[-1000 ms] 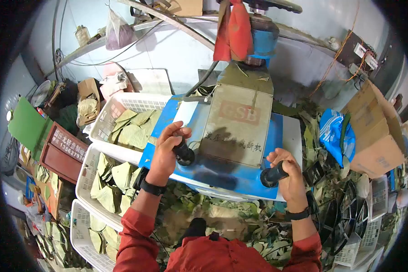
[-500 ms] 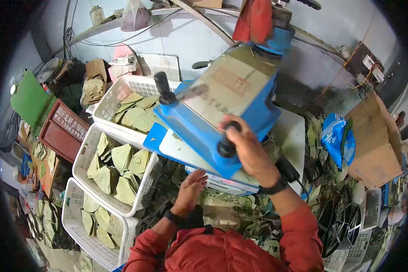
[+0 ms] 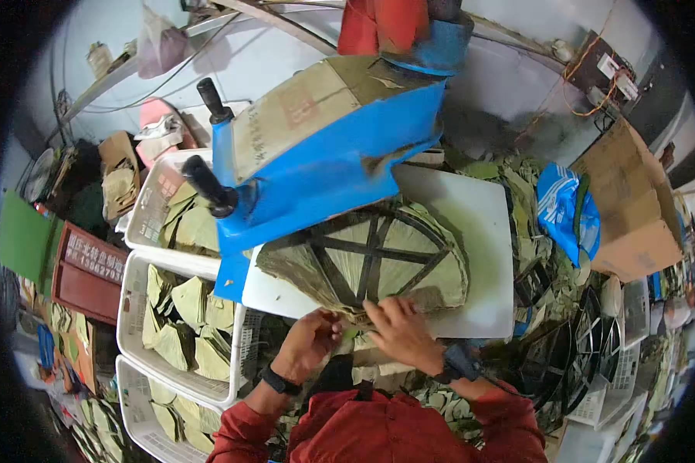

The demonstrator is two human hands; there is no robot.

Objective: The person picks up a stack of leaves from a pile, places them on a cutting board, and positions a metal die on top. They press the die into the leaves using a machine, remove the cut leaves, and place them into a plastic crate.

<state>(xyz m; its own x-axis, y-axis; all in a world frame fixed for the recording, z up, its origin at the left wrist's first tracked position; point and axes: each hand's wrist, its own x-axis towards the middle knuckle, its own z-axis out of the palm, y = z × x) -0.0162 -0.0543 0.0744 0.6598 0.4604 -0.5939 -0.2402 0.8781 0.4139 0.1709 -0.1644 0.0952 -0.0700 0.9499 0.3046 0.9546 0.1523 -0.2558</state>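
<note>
A black metal cutting die with crossing bars lies on a thick stack of dried leaves, on a white board. My right hand reaches the front edge of the stack, thumb apart from the fingers, fingertips by the front corner of the die. Just left of it, my left hand has curled fingers close to the same corner; whatever they pinch is too small to make out. The blue press head, with two black handles, overhangs the back left part of the stack.
White plastic baskets holding cut leaf pieces stand along the left. A cardboard box and a blue plastic bag are at the right. More black dies lie lower right. Leaf scraps surround the board.
The press head has swung left, uncovering the die and leaf stack. My right hand has let go of its handle and come down to the stack's front edge; my left hand has come there too.
</note>
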